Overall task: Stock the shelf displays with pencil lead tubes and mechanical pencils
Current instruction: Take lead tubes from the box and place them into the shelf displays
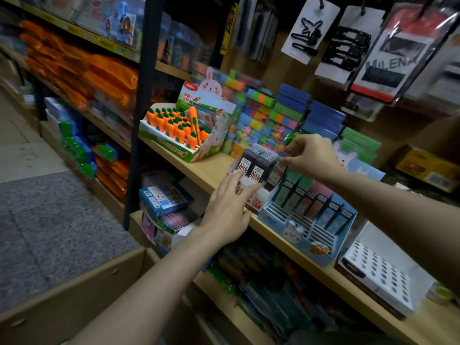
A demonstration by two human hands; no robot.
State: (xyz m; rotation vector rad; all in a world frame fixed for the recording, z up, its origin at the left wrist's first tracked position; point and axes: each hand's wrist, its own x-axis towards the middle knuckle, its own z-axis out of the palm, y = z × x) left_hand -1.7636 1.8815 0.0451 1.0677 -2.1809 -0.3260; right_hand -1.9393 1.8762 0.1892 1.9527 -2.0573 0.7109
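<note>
- Head view, centre of the frame: the left hand (230,207) lies with straight, spread fingers on the front of the white lead display box (251,192), pressing rather than gripping, likely to stop the light carton sliding along the wooden shelf (206,170).
- Right of centre, the right hand (311,155) comes in from above, thumb and forefinger pinched on the top of the rightmost pencil lead tube (278,168); the other fingers are loosely curled. I'd say it is seating that tube in its row.
- The dark pencil lead tubes (256,160) stand upright in the box; labels show "0.7" and what looks like "100", and the box front reads "HB 0.7".
- Just right, touching the box, the blue bunny display tray (298,230) holds mechanical pencils (306,195) leaning back in slots, front slots unfilled, so stocking looks unfinished.
- Upper centre left, the carrot eraser box (184,130) carries Chinese print, too blurred to read.
- Upper right, a hanging pack (395,58) reads "MILENA".
</note>
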